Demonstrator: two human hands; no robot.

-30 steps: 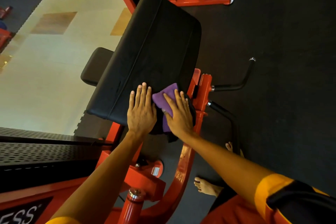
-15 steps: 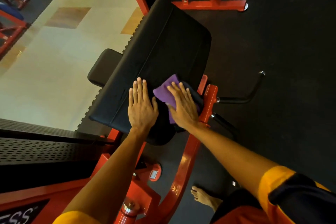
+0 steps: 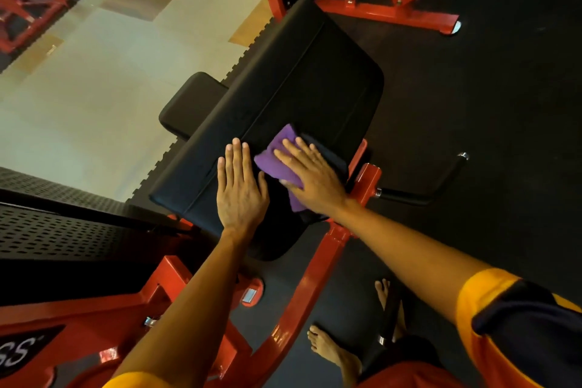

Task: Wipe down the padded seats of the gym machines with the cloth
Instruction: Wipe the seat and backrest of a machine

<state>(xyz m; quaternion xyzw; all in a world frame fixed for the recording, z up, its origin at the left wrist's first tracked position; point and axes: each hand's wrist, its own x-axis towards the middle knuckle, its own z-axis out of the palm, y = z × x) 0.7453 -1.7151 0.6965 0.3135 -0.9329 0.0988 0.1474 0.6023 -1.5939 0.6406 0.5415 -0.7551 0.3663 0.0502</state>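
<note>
The person is leaning over the black padded seat (image 3: 308, 82), and the purple cloth (image 3: 277, 161) is lying on the seat's near end, toward its right edge. The right hand (image 3: 311, 176) is pressing flat on the cloth, fingers straight, likely to spread pressure for wiping. The left hand (image 3: 241, 189) is resting palm-down on the seat just beside the cloth, fingers straight, holding nothing, probably bracing. I'd judge the seat's far stretch is waiting.

Black seat pad (image 3: 308, 79) lies open ahead of my right hand (image 3: 311, 179); my left hand (image 3: 241, 195) blocks the left side, red frame post (image 3: 367, 179) and black handle (image 3: 409, 197) crowd the right.
</note>
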